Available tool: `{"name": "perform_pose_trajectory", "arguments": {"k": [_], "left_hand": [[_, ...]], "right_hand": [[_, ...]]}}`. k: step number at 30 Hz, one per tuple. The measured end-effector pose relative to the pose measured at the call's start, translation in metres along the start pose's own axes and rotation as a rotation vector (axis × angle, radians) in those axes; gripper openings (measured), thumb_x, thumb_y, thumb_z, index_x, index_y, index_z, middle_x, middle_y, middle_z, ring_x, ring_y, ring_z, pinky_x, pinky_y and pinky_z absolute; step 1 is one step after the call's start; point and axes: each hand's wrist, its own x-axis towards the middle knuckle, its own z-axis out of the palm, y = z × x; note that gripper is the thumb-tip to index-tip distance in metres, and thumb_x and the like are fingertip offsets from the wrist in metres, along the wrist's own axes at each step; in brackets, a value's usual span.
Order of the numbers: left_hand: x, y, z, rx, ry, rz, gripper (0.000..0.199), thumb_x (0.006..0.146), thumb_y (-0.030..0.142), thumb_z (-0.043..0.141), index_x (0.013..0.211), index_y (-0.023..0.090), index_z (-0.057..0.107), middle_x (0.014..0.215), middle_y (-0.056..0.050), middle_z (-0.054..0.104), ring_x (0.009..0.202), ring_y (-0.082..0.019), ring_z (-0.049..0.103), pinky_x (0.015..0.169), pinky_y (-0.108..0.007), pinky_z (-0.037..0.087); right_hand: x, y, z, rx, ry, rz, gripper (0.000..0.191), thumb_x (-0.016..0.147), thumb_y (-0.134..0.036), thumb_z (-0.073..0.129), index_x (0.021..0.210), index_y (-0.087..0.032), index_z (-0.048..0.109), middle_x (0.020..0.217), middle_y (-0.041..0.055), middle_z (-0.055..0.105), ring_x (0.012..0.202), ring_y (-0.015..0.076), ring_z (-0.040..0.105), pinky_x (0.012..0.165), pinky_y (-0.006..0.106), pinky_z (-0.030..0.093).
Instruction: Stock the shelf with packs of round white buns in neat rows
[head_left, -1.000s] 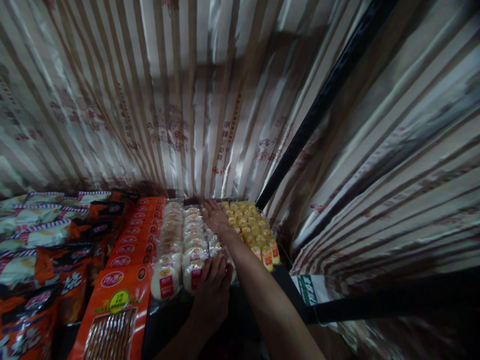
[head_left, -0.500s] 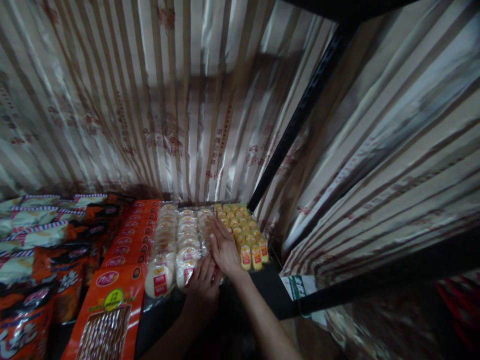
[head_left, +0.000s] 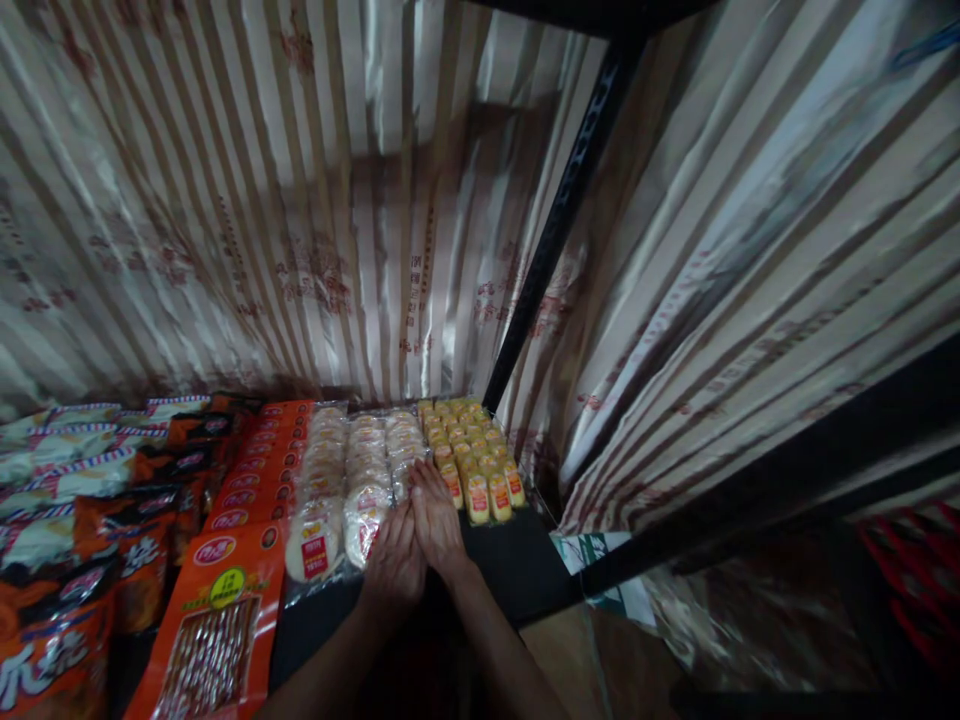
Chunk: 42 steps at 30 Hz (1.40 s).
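both of the person's hands are over the front end of the right-hand row of round packs (head_left: 406, 445), which runs from the back edge of the black shelf (head_left: 517, 565) toward its front edge, left of the back right corner. the right hand (head_left: 437, 510) is open, palm down, its straight fingers close together and pointing to the back edge, the tips touching this row. the left hand (head_left: 396, 550) is open too, palm down and nearer the front edge, its fingers stretched out, with its fingertips up against the side of the right hand; both palms are hidden. just left of the hands lie two more rows of clear-wrapped round packs, a middle row (head_left: 367, 500) and a left row (head_left: 319, 505), the front packs showing red labels. to the right, small yellow packs (head_left: 487, 460) stand in tight ranks along the shelf's right edge, orange labels forward. further left, flat orange packets (head_left: 232, 590) overlap from back edge to front edge; beyond these, toward the left, are orange-and-black bags (head_left: 135, 550) and white bags (head_left: 79, 465). a black post (head_left: 551, 235) rises at the back right corner before striped sheeting (head_left: 352, 210).
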Motion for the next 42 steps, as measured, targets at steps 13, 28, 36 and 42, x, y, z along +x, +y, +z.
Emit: {"name": "perform_pose_trajectory", "arguments": {"k": [13,28,36,42], "left_hand": [[0.017,0.007,-0.028,0.013,0.061,-0.005,0.041,0.088,0.020,0.038,0.127,0.014,0.051,0.129,-0.010,0.055,0.125,-0.022,0.042,0.105,-0.038,0.033],[-0.021,-0.045,-0.089,0.227,-0.049,-0.439,0.052,0.083,0.026,0.046,0.132,0.009,0.044,0.145,-0.016,0.033,0.137,-0.029,0.020,0.109,-0.048,0.023],[-0.024,-0.054,-0.070,0.256,0.071,-0.440,0.052,0.078,0.034,0.053,0.124,0.011,0.053,0.137,-0.016,0.044,0.134,-0.033,0.026,0.109,-0.052,0.021],[-0.031,-0.056,-0.058,0.266,0.091,-0.463,0.053,0.078,0.034,0.053,0.125,0.010,0.051,0.138,-0.016,0.043,0.133,-0.032,0.027,0.107,-0.050,0.026]], "right_hand": [[-0.004,-0.014,-0.024,0.076,0.065,-0.073,0.048,0.096,-0.037,0.023,0.126,-0.015,0.052,0.134,0.0098,0.050,0.132,0.0199,0.035,0.109,0.045,0.031],[0.040,-0.100,0.036,-0.136,-0.229,-0.153,0.054,0.095,-0.038,0.020,0.136,-0.008,0.040,0.146,0.0110,0.032,0.138,0.0194,0.020,0.113,0.037,0.022],[0.114,-0.119,0.084,-0.323,-0.371,-0.057,0.054,0.094,-0.039,0.023,0.141,-0.014,0.032,0.151,0.0066,0.020,0.140,0.0249,0.007,0.112,0.042,0.017],[0.154,-0.122,0.110,-0.466,-0.399,-0.038,0.054,0.093,-0.042,0.022,0.142,-0.020,0.030,0.151,0.0047,0.019,0.140,0.0239,0.007,0.110,0.043,0.014]]}}
